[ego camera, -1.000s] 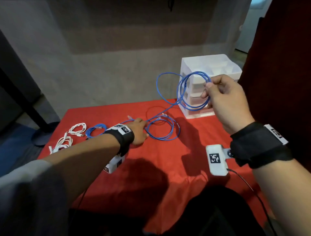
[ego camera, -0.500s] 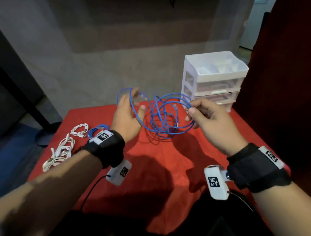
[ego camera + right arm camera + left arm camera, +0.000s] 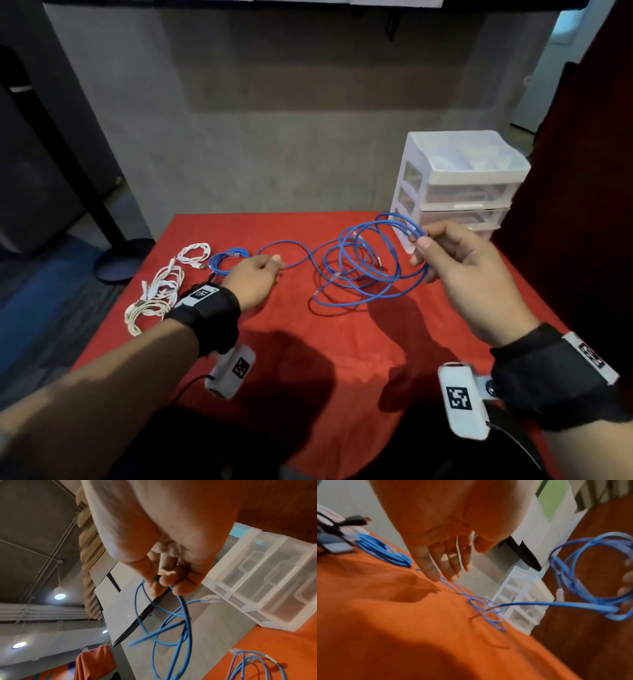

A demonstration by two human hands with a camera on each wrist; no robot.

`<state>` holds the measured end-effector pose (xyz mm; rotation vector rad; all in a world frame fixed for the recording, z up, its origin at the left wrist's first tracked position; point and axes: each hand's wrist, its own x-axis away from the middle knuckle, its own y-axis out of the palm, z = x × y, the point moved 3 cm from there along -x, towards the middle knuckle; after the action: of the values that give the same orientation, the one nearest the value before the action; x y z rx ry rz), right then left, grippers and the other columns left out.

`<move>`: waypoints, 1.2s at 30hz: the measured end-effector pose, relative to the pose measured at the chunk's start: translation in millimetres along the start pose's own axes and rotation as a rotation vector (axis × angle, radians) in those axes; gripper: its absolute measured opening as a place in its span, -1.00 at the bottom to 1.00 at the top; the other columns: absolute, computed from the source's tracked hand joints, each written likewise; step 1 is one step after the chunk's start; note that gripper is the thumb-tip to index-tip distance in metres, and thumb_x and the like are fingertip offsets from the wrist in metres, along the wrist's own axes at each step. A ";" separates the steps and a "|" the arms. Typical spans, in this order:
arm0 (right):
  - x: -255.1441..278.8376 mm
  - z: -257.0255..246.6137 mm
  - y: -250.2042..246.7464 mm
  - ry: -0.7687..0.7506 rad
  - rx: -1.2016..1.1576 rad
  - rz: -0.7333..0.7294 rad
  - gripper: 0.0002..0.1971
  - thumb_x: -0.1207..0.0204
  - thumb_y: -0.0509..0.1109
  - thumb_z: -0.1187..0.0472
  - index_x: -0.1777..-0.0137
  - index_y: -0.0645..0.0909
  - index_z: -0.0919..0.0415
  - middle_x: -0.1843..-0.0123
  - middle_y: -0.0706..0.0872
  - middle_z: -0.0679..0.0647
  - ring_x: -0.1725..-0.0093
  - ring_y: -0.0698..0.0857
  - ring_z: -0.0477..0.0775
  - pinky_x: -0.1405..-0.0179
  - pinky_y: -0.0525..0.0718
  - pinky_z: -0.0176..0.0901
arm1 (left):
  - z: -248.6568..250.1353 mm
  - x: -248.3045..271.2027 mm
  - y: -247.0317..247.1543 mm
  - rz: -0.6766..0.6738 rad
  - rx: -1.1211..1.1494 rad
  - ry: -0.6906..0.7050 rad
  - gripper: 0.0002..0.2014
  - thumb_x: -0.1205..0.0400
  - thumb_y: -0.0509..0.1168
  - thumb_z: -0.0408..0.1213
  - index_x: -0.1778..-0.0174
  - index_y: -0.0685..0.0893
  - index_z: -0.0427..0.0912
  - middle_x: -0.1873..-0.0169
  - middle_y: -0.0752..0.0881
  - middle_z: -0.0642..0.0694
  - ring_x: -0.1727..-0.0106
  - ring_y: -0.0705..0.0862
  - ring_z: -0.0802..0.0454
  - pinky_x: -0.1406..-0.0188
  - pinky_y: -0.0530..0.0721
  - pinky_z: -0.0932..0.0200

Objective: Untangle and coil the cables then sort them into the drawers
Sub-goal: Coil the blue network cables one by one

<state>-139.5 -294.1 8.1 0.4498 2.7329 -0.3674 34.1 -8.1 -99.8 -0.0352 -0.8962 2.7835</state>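
The right hand [image 3: 459, 270] pinches several loops of a blue cable [image 3: 363, 270] above a red table [image 3: 342, 342], just in front of white drawers [image 3: 459, 185]. The cable trails left across the cloth to the left hand [image 3: 255, 277], whose straight, relaxed fingers [image 3: 433, 566] touch it. A coiled blue cable [image 3: 227, 260] and white cables [image 3: 157, 294] lie at the left

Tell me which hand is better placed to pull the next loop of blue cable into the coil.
Probably the left hand: its straight fingers rest on the loose blue cable on the red cloth, while the right hand pinches the gathered loops.
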 end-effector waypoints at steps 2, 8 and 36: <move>5.0 -5.6 4.1 -0.017 -0.012 -0.047 -0.90 -0.74 0.31 0.38 -0.09 0.67 0.26 0.28 0.75 0.06 0.28 0.64 -0.09 0.21 0.61 -0.15 | 14.2 12.5 12.4 -0.055 0.246 -0.051 -0.57 -0.74 0.17 0.12 0.09 0.73 -0.16 0.15 0.77 -0.05 0.12 0.72 -0.05 0.02 0.65 0.11; 15.9 -10.8 21.5 -0.015 -0.061 -0.134 -0.90 -0.72 0.33 0.43 -0.07 0.68 0.30 0.20 0.79 0.16 0.23 0.68 -0.11 0.15 0.62 -0.26 | 50.6 52.3 24.6 0.087 0.065 0.326 -0.55 -0.76 0.14 0.11 -0.05 0.77 -0.17 0.02 0.77 0.05 -0.06 0.68 0.11 -0.24 0.63 0.01; 33.3 8.0 -0.1 0.024 -0.090 0.049 -0.78 -0.66 0.41 0.43 0.12 0.73 0.10 0.11 0.85 0.17 0.15 0.81 0.06 0.01 0.77 -0.18 | 55.7 99.3 -41.4 0.123 0.417 0.072 -0.86 -0.75 0.29 -0.36 0.10 0.70 -0.22 0.26 0.73 -0.16 0.27 0.72 0.02 0.15 0.83 0.07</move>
<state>-166.8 -288.0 -11.6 0.4993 2.7425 -0.2259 -59.6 13.7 -26.2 -0.1251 -0.2932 3.0017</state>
